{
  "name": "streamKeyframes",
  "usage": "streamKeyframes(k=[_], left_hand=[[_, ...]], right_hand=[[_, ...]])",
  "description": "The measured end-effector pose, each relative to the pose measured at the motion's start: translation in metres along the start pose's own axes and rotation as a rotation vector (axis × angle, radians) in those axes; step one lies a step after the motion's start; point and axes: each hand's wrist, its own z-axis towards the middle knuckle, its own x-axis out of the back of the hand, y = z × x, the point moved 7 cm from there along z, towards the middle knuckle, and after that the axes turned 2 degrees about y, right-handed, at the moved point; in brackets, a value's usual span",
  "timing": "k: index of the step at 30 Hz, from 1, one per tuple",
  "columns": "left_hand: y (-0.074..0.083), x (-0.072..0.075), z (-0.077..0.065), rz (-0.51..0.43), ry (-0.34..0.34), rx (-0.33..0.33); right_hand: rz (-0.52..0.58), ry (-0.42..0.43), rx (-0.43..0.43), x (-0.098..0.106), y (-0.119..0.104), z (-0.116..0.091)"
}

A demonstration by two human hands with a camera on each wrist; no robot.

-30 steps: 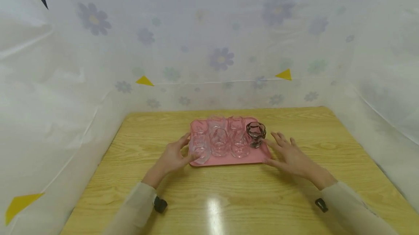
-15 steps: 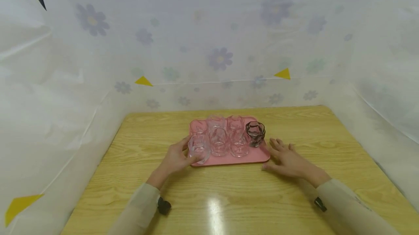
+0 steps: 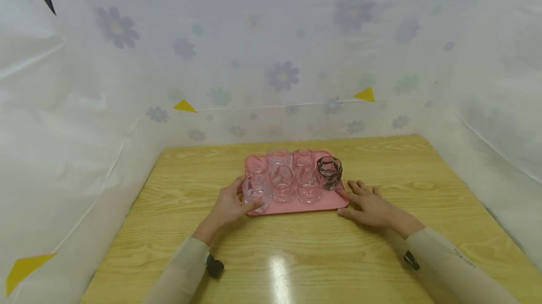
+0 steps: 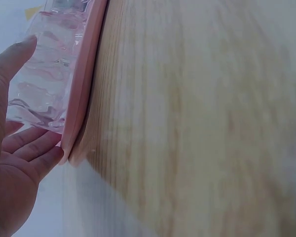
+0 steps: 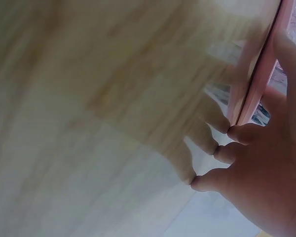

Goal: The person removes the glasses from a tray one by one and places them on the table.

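Note:
A pink tray (image 3: 292, 207) on the table carries several clear faceted glasses, such as the one in the front middle (image 3: 282, 184). A dark smoky glass (image 3: 329, 172) stands at its right end. My left hand (image 3: 228, 206) lies around the front-left glass (image 3: 256, 191), thumb across its front. In the left wrist view the other fingers (image 4: 37, 148) reach nearly straight to the tray's end, beside the glass. My right hand (image 3: 368, 206) rests spread at the tray's right end, holding nothing. In the right wrist view its fingertips (image 5: 200, 182) touch the table, close to the tray's edge.
A wood-grain table (image 3: 262, 257) spreads around the tray. White sheeting with printed flowers (image 3: 282, 76) rises behind it and along both sides. Each sleeve has a small black device near the cuff, the left one (image 3: 215, 266) hanging inward.
My right hand has lowered beside the tray, its fingers settling onto the table. The left hand has shifted slightly around the front-left glass. Tray and glasses stay in place; the head view has drifted a little.

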Motion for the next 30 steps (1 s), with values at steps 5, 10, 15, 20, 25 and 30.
streamKeyframes(k=[5, 10, 15, 20, 25, 30], left_hand=[[0.001, 0.0, 0.0, 0.003, -0.001, 0.009], [0.001, -0.001, 0.0, 0.013, 0.0, 0.019], [0.002, -0.001, 0.0, -0.003, 0.009, 0.022], [0.003, -0.001, 0.0, -0.024, 0.026, 0.008], [0.007, 0.005, -0.002, -0.04, 0.052, -0.018], [0.009, 0.019, -0.005, -0.066, 0.089, -0.027]], right_hand=[[0.015, -0.015, -0.016, 0.001, 0.001, 0.0], [0.014, -0.016, -0.021, 0.001, 0.001, -0.001], [0.015, -0.011, -0.021, 0.002, 0.0, 0.0], [0.014, -0.018, -0.027, 0.001, 0.0, 0.0], [0.023, -0.018, -0.028, 0.0, 0.001, 0.0], [0.025, -0.014, -0.029, 0.0, 0.002, 0.0]])
